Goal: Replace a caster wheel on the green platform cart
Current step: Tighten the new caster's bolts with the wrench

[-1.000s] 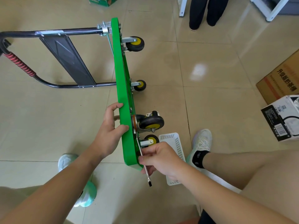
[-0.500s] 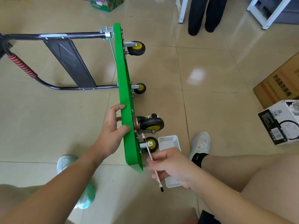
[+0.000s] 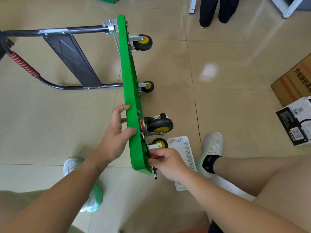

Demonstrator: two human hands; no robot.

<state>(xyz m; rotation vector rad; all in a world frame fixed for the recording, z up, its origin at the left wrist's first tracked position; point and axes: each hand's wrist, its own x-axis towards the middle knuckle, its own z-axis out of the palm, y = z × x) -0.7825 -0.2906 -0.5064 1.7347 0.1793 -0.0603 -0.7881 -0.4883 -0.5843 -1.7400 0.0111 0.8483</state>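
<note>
Thin metal wrench (image 3: 155, 175), mostly hidden, pinched in the right grip (image 3: 166, 161) by the near caster (image 3: 160, 143) (yellow hub, black tyre); left grip (image 3: 116, 137) clasps the smooth green cart (image 3: 129, 91), standing on edge.

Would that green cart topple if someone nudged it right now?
Probably tippy: the cart stands on its thin edge, steadied by the left hand. The handle sticking out sideways may brace it somewhat. It looks stiff, not floppy.
</note>
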